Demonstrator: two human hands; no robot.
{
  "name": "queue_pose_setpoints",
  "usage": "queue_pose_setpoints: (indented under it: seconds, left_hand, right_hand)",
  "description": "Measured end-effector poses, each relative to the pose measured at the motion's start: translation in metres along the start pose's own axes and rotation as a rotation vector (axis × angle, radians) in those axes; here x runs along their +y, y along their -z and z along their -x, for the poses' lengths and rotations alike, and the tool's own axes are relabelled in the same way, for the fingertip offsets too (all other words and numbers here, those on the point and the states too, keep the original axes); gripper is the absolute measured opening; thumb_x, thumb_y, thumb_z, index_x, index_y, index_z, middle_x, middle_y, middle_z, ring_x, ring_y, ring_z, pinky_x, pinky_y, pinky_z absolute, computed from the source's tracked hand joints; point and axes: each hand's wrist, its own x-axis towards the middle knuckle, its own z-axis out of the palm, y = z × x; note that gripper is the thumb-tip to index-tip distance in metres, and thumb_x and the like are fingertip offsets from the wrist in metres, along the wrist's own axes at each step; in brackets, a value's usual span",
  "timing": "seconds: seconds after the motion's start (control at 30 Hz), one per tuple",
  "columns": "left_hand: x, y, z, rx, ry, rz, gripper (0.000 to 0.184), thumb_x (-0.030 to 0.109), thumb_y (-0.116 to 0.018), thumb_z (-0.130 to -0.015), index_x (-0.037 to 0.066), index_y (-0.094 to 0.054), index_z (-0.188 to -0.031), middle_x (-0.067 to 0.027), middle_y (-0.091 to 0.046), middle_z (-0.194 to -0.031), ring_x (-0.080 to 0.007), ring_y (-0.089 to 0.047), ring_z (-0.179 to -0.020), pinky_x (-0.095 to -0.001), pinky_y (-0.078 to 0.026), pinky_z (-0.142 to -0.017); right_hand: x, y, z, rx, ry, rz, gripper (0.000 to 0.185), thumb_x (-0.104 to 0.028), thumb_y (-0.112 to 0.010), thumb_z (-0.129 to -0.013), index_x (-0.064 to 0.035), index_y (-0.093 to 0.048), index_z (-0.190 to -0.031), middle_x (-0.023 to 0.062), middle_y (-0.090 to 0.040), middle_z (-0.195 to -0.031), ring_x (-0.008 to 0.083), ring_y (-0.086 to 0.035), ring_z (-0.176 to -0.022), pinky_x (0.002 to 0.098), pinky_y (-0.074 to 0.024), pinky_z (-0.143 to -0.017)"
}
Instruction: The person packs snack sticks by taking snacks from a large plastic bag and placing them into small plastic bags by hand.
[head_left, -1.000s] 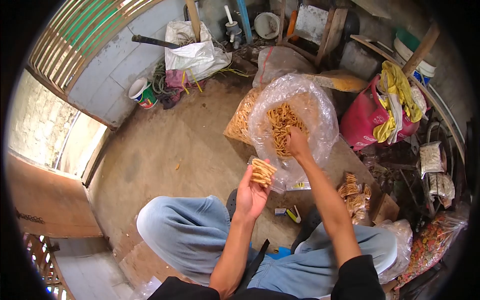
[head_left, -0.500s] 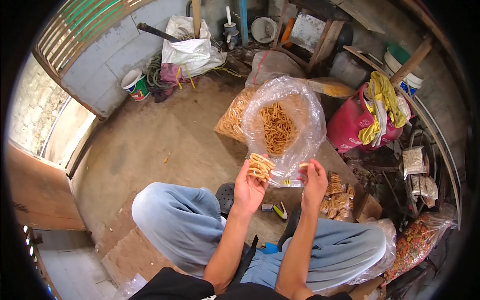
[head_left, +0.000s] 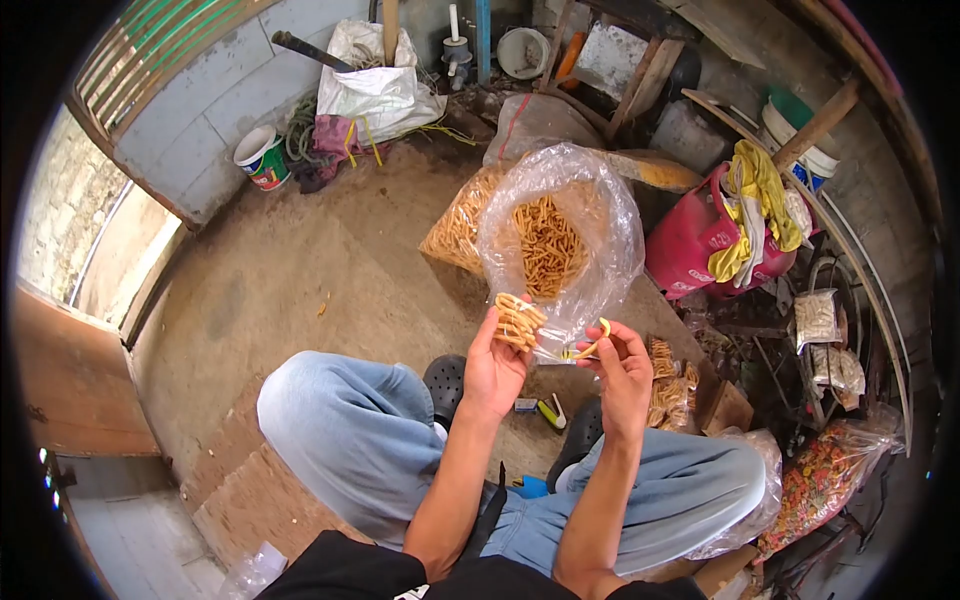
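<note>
My left hand is closed around a small clear packet of snack sticks, held upright in front of the large bag. My right hand, to its right, pinches a single curved snack stick between thumb and fingers. Just beyond both hands, a big clear plastic bag stands wide open with many loose brown sticks inside. Filled small packets lie on the floor to the right of my right hand. A green stapler and a small box rest between my feet.
A filled bag leans left of the open one. At the right are a pink tub with yellow cloth and a bag of colourful snacks. A bucket and white sack stand by the far wall.
My right hand has come out of the large bag and back beside my left hand, now with a stick in its fingers. The camera view has shifted slightly.
</note>
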Motion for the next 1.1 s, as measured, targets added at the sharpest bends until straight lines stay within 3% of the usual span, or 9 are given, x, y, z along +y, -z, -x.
queue_pose_setpoints:
  seconds: [0.23,0.3,0.53,0.73,0.9,1.0,1.1]
  left_hand:
    - [0.001,-0.003,0.002,-0.003,-0.011,0.019,0.038,0.028,-0.044,-0.098,0.004,-0.045,-0.127,-0.0096,-0.052,-0.129,-0.0216,-0.059,-0.105,-0.0334,-0.054,-0.085]
    - [0.002,-0.004,0.003,-0.016,-0.019,-0.007,0.035,0.026,-0.045,-0.098,0.005,-0.046,-0.126,-0.0095,-0.054,-0.126,-0.0175,-0.057,-0.105,-0.0305,-0.052,-0.087]
    - [-0.004,-0.009,0.005,-0.028,-0.035,-0.093,0.035,0.024,-0.045,-0.098,0.004,-0.045,-0.126,-0.01,-0.053,-0.127,-0.0176,-0.057,-0.106,-0.0315,-0.053,-0.087]
    - [-0.009,-0.013,0.007,-0.002,-0.051,-0.212,0.034,0.022,-0.046,-0.098,0.002,-0.045,-0.125,-0.0115,-0.053,-0.127,-0.0191,-0.057,-0.106,-0.0324,-0.053,-0.087]
    - [-0.009,-0.011,0.005,0.045,-0.071,-0.164,0.032,0.018,-0.046,-0.098,0.002,-0.045,-0.125,-0.0118,-0.052,-0.128,-0.019,-0.056,-0.107,-0.0334,-0.053,-0.088]
    - [-0.009,-0.01,0.005,0.046,-0.07,-0.16,0.032,0.018,-0.046,-0.098,0.002,-0.045,-0.125,-0.0119,-0.052,-0.128,-0.0193,-0.056,-0.108,-0.0342,-0.053,-0.089]
    - [-0.011,-0.009,0.004,0.043,-0.061,-0.161,0.032,0.019,-0.046,-0.098,0.002,-0.044,-0.126,-0.012,-0.052,-0.127,-0.0195,-0.056,-0.108,-0.0347,-0.052,-0.09]
  right_hand:
    - [-0.013,-0.008,0.008,0.011,-0.13,0.074,0.02,-0.007,-0.061,-0.088,0.0017,-0.059,-0.106,0.009,-0.065,-0.092,0.0151,-0.065,-0.072,0.0229,-0.0507,-0.054]
    - [-0.014,-0.008,0.008,-0.009,-0.101,0.143,0.022,-0.011,-0.062,-0.088,0.0006,-0.058,-0.106,0.0074,-0.065,-0.087,0.0134,-0.064,-0.066,0.0223,-0.0476,-0.05]
    - [-0.008,-0.016,0.008,0.035,-0.114,0.25,0.021,-0.01,-0.065,-0.086,0.0003,-0.058,-0.103,0.0072,-0.065,-0.084,0.0102,-0.063,-0.063,0.0187,-0.0415,-0.042]
    - [0.004,-0.018,0.007,0.087,-0.109,0.159,0.014,-0.009,-0.063,-0.088,0.0009,-0.061,-0.097,0.0078,-0.067,-0.086,0.0112,-0.062,-0.062,0.0197,-0.0444,-0.045]
    - [-0.005,-0.013,0.008,-0.072,-0.22,0.01,0.031,-0.001,-0.064,-0.084,0.0069,-0.059,-0.113,0.0107,-0.066,-0.095,0.0141,-0.064,-0.08,0.0249,-0.0528,-0.068]
    - [-0.004,-0.008,0.009,-0.135,-0.216,-0.019,0.035,0.003,-0.064,-0.082,0.0061,-0.058,-0.116,0.0112,-0.065,-0.101,0.0145,-0.062,-0.087,0.0267,-0.0525,-0.075]
    - [-0.003,-0.01,0.009,-0.122,-0.211,0.028,0.038,0.003,-0.065,-0.081,0.005,-0.057,-0.118,0.0101,-0.064,-0.101,0.0137,-0.061,-0.085,0.0258,-0.0514,-0.076]
